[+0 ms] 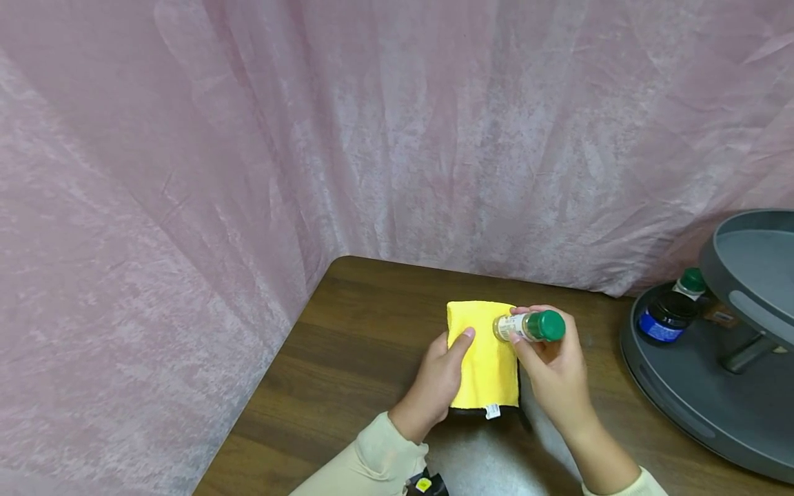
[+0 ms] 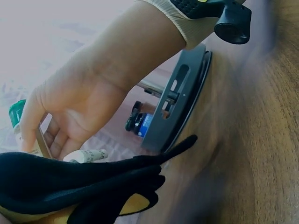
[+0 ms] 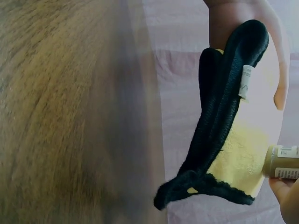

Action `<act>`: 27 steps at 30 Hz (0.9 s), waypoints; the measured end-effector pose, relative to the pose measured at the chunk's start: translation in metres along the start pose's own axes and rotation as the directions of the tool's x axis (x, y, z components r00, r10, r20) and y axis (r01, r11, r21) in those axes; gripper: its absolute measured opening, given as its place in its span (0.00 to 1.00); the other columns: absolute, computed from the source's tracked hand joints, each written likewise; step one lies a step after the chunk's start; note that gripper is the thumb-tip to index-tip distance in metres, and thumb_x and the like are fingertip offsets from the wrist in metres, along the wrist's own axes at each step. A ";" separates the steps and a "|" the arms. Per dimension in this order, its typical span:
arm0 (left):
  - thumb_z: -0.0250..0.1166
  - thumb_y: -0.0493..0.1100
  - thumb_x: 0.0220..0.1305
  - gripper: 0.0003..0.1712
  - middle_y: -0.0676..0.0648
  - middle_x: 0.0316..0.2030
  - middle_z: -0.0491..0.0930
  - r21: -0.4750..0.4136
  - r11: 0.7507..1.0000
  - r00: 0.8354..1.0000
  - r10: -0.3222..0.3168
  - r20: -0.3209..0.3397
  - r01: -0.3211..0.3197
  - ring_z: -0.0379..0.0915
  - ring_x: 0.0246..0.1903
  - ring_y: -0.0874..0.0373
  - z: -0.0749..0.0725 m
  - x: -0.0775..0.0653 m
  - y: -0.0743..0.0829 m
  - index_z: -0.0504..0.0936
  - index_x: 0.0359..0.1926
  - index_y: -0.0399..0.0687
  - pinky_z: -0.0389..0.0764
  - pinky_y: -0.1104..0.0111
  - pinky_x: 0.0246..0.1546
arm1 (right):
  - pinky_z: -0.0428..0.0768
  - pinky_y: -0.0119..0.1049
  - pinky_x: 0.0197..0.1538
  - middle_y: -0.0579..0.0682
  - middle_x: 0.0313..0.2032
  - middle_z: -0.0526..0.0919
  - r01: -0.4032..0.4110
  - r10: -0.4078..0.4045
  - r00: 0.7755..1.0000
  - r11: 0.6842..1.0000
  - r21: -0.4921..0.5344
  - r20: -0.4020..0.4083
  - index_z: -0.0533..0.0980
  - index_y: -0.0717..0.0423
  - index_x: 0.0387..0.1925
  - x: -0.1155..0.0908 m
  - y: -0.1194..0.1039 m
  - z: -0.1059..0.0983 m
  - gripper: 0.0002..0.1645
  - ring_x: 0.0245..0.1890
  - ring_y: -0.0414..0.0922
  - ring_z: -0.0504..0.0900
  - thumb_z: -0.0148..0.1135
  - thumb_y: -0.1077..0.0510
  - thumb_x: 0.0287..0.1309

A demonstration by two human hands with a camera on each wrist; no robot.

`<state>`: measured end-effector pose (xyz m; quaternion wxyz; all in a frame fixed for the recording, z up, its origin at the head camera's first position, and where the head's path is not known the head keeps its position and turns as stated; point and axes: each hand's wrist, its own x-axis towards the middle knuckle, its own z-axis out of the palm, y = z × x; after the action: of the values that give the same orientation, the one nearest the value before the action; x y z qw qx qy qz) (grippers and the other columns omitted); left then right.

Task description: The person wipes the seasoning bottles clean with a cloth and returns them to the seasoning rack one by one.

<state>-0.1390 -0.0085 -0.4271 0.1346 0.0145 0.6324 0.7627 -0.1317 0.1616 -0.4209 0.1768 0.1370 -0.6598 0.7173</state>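
Observation:
A folded yellow cloth [image 1: 486, 372] with a dark edge and a small white tag is gripped at its left side by my left hand [image 1: 432, 379], thumb on top. My right hand [image 1: 558, 375] holds a small spice jar [image 1: 521, 326] with a green cap, tilted so its base meets the cloth. In the right wrist view the base of the jar [image 3: 282, 162] touches the yellow face of the cloth [image 3: 238, 149]. From the left wrist view, the cloth's dark edging [image 2: 79, 179] hides most of the left hand.
At the right stands a grey two-tier turntable rack [image 1: 682, 413]. Its lower tier carries a dark jar with a blue label [image 1: 666, 318] and another green-capped jar [image 1: 690, 282]. The brown wooden table [image 1: 347, 331] ends at a pink curtain [image 1: 434, 138].

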 end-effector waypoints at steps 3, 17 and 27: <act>0.54 0.59 0.75 0.24 0.44 0.38 0.86 0.019 1.000 1.000 -0.011 -0.010 0.011 0.83 0.31 0.59 0.000 0.000 -0.001 0.76 0.55 0.45 0.83 0.67 0.32 | 0.78 0.27 0.61 0.61 0.56 0.76 0.010 -0.011 1.000 1.000 0.018 0.025 0.58 0.74 0.62 -0.001 0.000 0.001 0.31 0.59 0.45 0.79 0.59 0.78 0.60; 0.53 0.60 0.75 0.25 0.45 0.39 0.87 0.030 0.999 1.000 -0.017 -0.023 0.017 0.84 0.31 0.58 -0.004 0.002 -0.005 0.75 0.58 0.47 0.84 0.68 0.33 | 0.81 0.28 0.57 0.60 0.51 0.78 0.007 -0.004 0.988 1.000 -0.020 0.152 0.62 0.69 0.60 -0.007 0.000 0.002 0.28 0.53 0.41 0.82 0.60 0.76 0.61; 0.53 0.61 0.75 0.25 0.45 0.38 0.86 0.004 1.000 0.999 -0.017 -0.032 0.017 0.84 0.32 0.58 -0.002 0.002 0.001 0.75 0.57 0.46 0.84 0.67 0.34 | 0.82 0.29 0.55 0.60 0.50 0.78 0.026 -0.018 0.992 0.997 -0.066 0.128 0.62 0.69 0.59 -0.003 -0.001 -0.001 0.27 0.52 0.42 0.82 0.59 0.76 0.61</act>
<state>-0.1413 -0.0096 -0.4271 0.1310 -0.0026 0.6363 0.7602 -0.1284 0.1623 -0.4213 0.1466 0.1838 -0.6920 0.6825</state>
